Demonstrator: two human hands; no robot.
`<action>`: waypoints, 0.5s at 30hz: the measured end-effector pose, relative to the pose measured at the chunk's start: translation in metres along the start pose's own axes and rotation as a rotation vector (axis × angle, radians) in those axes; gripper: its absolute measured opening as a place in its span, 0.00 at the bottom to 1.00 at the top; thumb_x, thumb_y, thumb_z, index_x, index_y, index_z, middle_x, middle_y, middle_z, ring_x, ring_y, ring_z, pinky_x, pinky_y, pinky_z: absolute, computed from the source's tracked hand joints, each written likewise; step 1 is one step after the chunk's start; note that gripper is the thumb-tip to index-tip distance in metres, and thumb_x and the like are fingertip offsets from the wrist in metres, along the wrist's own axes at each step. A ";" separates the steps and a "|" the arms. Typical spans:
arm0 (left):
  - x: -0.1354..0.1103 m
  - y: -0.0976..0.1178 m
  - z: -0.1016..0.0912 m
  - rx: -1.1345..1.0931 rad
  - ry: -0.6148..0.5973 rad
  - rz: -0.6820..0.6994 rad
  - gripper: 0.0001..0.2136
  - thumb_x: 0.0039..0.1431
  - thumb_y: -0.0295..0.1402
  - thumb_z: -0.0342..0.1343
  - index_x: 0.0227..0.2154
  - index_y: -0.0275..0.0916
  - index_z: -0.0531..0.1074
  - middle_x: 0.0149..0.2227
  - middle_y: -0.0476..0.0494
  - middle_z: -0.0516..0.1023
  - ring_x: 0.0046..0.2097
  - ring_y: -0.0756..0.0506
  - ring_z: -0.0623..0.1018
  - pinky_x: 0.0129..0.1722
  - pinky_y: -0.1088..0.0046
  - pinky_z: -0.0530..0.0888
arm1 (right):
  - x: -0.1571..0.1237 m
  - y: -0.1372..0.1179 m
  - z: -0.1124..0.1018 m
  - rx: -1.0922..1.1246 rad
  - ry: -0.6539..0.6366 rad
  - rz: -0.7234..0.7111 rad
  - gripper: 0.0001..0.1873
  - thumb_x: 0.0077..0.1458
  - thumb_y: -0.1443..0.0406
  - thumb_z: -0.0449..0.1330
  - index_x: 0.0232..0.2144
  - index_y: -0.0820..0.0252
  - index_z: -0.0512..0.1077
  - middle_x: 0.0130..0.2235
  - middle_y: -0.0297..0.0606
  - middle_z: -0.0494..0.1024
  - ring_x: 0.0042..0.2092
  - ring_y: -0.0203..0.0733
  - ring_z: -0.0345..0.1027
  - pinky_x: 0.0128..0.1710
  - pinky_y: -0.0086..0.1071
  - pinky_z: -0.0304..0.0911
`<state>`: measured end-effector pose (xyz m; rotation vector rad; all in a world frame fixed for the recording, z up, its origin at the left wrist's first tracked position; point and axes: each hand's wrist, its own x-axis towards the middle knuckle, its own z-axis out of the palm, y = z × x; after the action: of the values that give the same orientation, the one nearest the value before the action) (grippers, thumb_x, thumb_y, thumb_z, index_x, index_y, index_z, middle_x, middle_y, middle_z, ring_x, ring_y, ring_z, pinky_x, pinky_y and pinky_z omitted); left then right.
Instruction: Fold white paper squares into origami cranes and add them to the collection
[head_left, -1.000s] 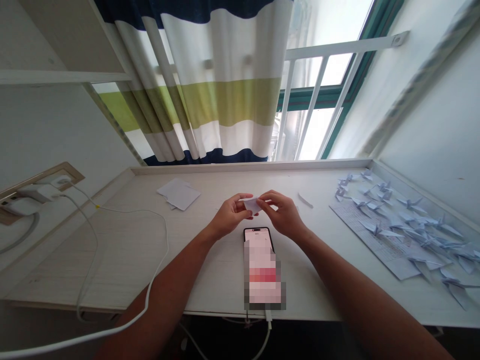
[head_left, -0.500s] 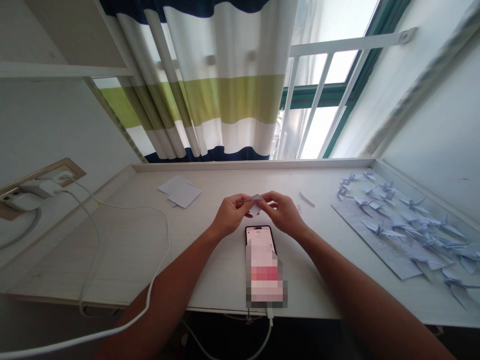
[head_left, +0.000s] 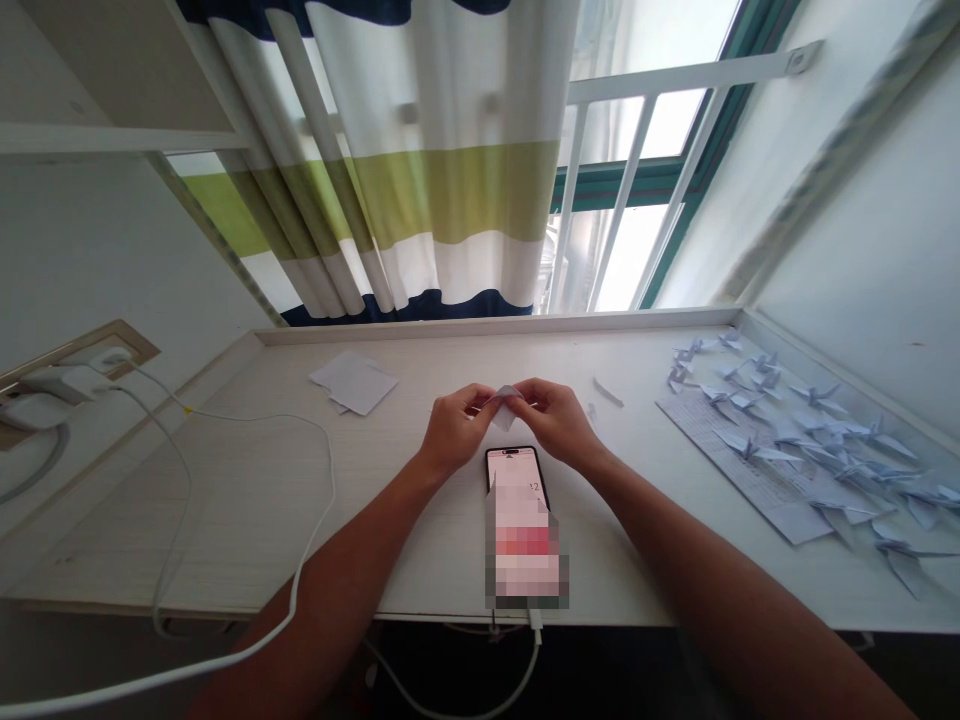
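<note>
Between my two hands is a small folded piece of white paper [head_left: 505, 412], held just above the desk and beyond the phone. My left hand [head_left: 459, 430] pinches its left side with thumb and fingers. From the other side, my right hand [head_left: 555, 420] grips it the same way, thumb toward the middle. The fingertips behind the paper are partly hidden. Directly below the hands lies a phone [head_left: 517, 500] with a lit pink screen, partly blurred, and a cable plugged into its near end.
Several folded paper cranes [head_left: 817, 450] lie at the right, some on a printed sheet [head_left: 795, 520]. Loose white paper squares [head_left: 364, 385] sit at the back left. A curled paper strip [head_left: 608, 392] is right of my hands. A white cable [head_left: 330, 470] crosses from the wall socket [head_left: 112, 350].
The camera view has shifted slightly. Both hands stay in place on the paper, whose upper part now looks bent and more rounded between the thumbs.
</note>
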<state>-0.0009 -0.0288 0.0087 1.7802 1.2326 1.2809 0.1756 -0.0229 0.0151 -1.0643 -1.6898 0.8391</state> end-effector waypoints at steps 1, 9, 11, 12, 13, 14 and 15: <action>0.000 0.000 0.001 0.009 0.014 -0.003 0.11 0.61 0.43 0.61 0.37 0.41 0.80 0.35 0.43 0.84 0.36 0.44 0.82 0.36 0.70 0.75 | 0.000 0.000 0.001 0.014 0.001 0.022 0.11 0.60 0.58 0.62 0.35 0.60 0.79 0.34 0.41 0.83 0.36 0.45 0.77 0.38 0.39 0.74; 0.000 0.002 0.004 0.075 -0.018 0.006 0.10 0.61 0.38 0.58 0.31 0.39 0.80 0.32 0.44 0.83 0.34 0.45 0.80 0.33 0.73 0.74 | -0.004 -0.001 0.006 -0.105 0.050 -0.117 0.11 0.62 0.64 0.58 0.42 0.58 0.79 0.40 0.42 0.83 0.41 0.44 0.78 0.41 0.38 0.75; 0.000 0.001 0.004 0.105 -0.039 0.007 0.11 0.61 0.38 0.57 0.31 0.38 0.80 0.31 0.45 0.82 0.32 0.46 0.79 0.33 0.73 0.73 | -0.004 0.001 0.006 -0.132 0.026 -0.125 0.11 0.63 0.65 0.58 0.43 0.58 0.79 0.40 0.42 0.83 0.41 0.44 0.78 0.40 0.37 0.74; 0.000 0.000 0.004 0.117 -0.047 0.005 0.11 0.62 0.38 0.56 0.32 0.38 0.80 0.30 0.45 0.82 0.31 0.47 0.78 0.32 0.74 0.72 | -0.003 0.002 0.006 -0.146 0.028 -0.113 0.11 0.63 0.65 0.58 0.42 0.58 0.80 0.40 0.41 0.83 0.40 0.44 0.78 0.40 0.37 0.74; 0.000 -0.001 0.004 0.126 -0.051 0.003 0.11 0.62 0.38 0.56 0.33 0.38 0.80 0.29 0.46 0.82 0.29 0.47 0.78 0.31 0.74 0.71 | -0.003 0.003 0.006 -0.158 0.040 -0.096 0.10 0.62 0.65 0.58 0.41 0.58 0.80 0.38 0.40 0.84 0.39 0.43 0.79 0.41 0.37 0.74; 0.000 -0.002 0.005 0.129 -0.051 0.002 0.11 0.62 0.38 0.56 0.34 0.38 0.80 0.28 0.46 0.81 0.28 0.48 0.77 0.30 0.75 0.71 | -0.003 0.003 0.006 -0.167 0.058 -0.077 0.09 0.62 0.65 0.59 0.39 0.58 0.80 0.37 0.39 0.84 0.37 0.43 0.79 0.41 0.37 0.73; 0.000 -0.002 0.005 0.128 -0.047 0.001 0.10 0.62 0.38 0.56 0.35 0.38 0.80 0.28 0.47 0.81 0.28 0.48 0.77 0.29 0.75 0.70 | -0.003 0.004 0.006 -0.174 0.077 -0.059 0.08 0.61 0.65 0.59 0.37 0.59 0.80 0.35 0.39 0.84 0.36 0.43 0.79 0.41 0.37 0.73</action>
<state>0.0031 -0.0280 0.0048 1.8899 1.3134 1.1770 0.1715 -0.0245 0.0089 -1.1429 -1.7441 0.6144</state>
